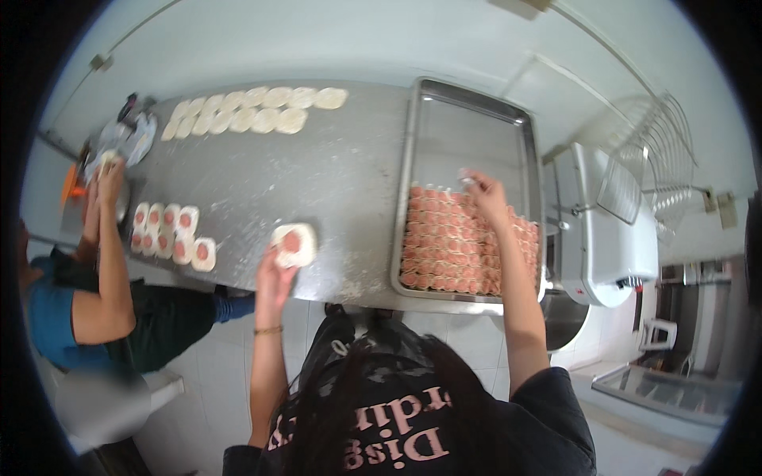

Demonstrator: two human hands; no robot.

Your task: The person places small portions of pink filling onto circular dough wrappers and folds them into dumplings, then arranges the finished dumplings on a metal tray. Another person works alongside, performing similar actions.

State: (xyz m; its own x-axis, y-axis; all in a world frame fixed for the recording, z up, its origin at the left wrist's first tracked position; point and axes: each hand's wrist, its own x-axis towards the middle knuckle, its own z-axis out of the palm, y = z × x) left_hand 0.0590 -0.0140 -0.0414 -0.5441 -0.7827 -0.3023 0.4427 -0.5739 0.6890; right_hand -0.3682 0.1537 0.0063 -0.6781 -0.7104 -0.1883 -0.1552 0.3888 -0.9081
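Held in the left hand by the near-left edge: a white dough piece, squarish, without any clear long axis, topped with a pink disc. Up and well to the right, over the metal tray, the right hand — with fingertips brought together on a small pinkish piece, too blurred to name. Chief relation, by judgement: from right hand to dough piece, leftward and nearer the body, past the tray's side wall and across the flour-dusted table. Touched by the left hand, well apart from the right. Inside the tray, with its long axis running away from the body, close-packed rows of pink rounds across the near part — just below and beside the right hand, with metal floor beyond.
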